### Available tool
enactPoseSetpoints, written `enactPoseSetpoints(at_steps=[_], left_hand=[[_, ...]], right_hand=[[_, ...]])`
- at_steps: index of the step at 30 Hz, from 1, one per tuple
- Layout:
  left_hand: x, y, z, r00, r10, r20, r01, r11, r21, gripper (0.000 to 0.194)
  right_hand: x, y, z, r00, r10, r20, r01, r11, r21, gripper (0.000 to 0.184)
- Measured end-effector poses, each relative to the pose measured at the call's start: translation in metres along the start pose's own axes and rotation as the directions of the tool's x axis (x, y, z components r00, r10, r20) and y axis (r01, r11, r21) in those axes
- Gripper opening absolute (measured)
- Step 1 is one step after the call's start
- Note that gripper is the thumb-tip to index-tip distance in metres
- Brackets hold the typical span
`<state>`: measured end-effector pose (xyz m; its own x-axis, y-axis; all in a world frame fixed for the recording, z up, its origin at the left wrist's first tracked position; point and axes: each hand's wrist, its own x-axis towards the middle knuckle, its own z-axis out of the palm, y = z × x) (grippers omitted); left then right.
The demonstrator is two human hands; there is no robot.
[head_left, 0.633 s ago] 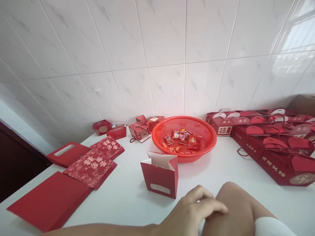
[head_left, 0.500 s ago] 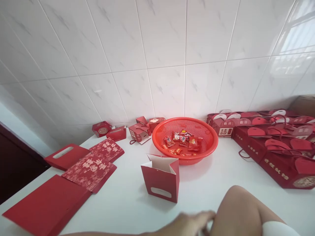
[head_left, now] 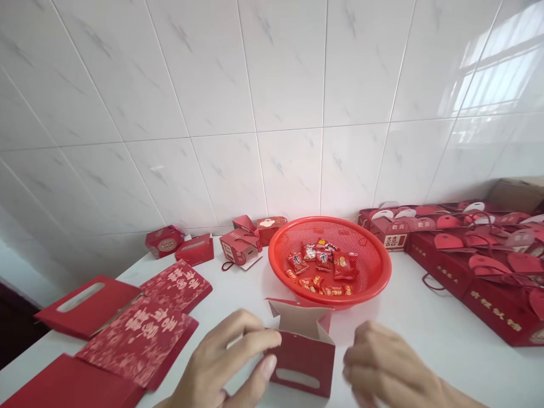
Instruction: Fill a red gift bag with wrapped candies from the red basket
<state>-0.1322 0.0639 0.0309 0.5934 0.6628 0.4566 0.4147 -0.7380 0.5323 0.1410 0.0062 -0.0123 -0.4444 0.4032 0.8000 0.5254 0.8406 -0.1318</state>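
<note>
A red paper box (head_left: 302, 357) stands upright on the white table, its top open and pale inside, with an oblong slot low on the near side. At its left edge is my left hand (head_left: 232, 360), thumb and fingers apart, fingertips overlapping the near left corner. I cannot tell how firmly they touch it. Just right of the box, my right hand (head_left: 382, 362) hovers with curled, slightly blurred fingers. A gap separates it from the box, and the insides of its fingers are hidden. Behind the box sits a red plastic basket (head_left: 380, 280) with several wrapped sweets (head_left: 325, 260).
Flat red boxes (head_left: 138, 340) and a slotted red box (head_left: 89, 306) lie on the left. Small red boxes (head_left: 240, 246) stand along the tiled wall (head_left: 289, 85). Rows of red gift boxes (head_left: 467, 283) fill the right, with a brown carton (head_left: 518, 195) behind.
My left hand has come from the lower right to the box's left edge. My right hand now shows to the right of the box. The view has shifted, with the box nearer the bottom.
</note>
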Motion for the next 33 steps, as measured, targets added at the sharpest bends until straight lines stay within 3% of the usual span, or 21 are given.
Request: enactPoseSetpoints(at_steps=[3, 6, 9, 12, 15, 18, 20, 24, 28, 33], left_hand=[[0.013, -0.005, 0.001, 0.999, -0.021, -0.032, 0.020, 1.000, -0.017, 0.023], [0.026, -0.010, 0.009, 0.993, -0.064, 0.104, 0.074, 0.993, -0.091, 0.029], [0.038, -0.014, 0.011, 0.964, -0.088, 0.250, 0.133, 0.977, -0.168, 0.033], [0.051, -0.017, 0.011, 0.941, -0.087, 0.327, 0.168, 0.959, -0.229, 0.035], [0.062, -0.019, 0.012, 0.937, -0.119, 0.329, 0.203, 0.950, -0.235, 0.034], [0.068, -0.018, 0.017, 0.941, -0.120, 0.318, 0.197, 0.956, -0.220, 0.035], [0.072, -0.015, 0.023, 0.949, -0.123, 0.290, 0.191, 0.957, -0.220, 0.034], [0.085, -0.009, 0.035, 0.951, -0.144, 0.275, 0.218, 0.940, -0.262, 0.032], [0.100, -0.011, 0.043, 0.924, -0.114, 0.366, 0.236, 0.922, -0.308, 0.038], [0.111, -0.014, 0.050, 0.913, -0.132, 0.386, 0.272, 0.901, -0.338, 0.036]], right_hand=[[-0.007, 0.029, -0.016, 0.981, 0.145, -0.126, -0.178, 0.934, -0.309, 0.030], [-0.021, 0.059, -0.015, 0.972, 0.230, -0.042, -0.222, 0.849, -0.480, 0.030], [-0.036, 0.080, -0.007, 0.968, 0.249, -0.001, -0.214, 0.832, -0.512, 0.025], [-0.050, 0.098, -0.005, 0.961, 0.271, -0.059, -0.257, 0.790, -0.557, 0.027], [-0.066, 0.116, -0.008, 0.930, 0.331, -0.157, -0.350, 0.677, -0.647, 0.040], [-0.082, 0.131, -0.009, 0.864, 0.439, -0.245, -0.474, 0.549, -0.688, 0.049], [-0.089, 0.136, -0.007, 0.830, 0.484, -0.278, -0.525, 0.508, -0.683, 0.053], [-0.089, 0.134, -0.005, 0.805, 0.527, -0.273, -0.559, 0.518, -0.647, 0.060], [-0.082, 0.125, -0.009, 0.778, 0.578, -0.246, -0.603, 0.576, -0.552, 0.064], [-0.075, 0.109, -0.018, 0.768, 0.546, -0.335, -0.641, 0.657, -0.397, 0.055]])
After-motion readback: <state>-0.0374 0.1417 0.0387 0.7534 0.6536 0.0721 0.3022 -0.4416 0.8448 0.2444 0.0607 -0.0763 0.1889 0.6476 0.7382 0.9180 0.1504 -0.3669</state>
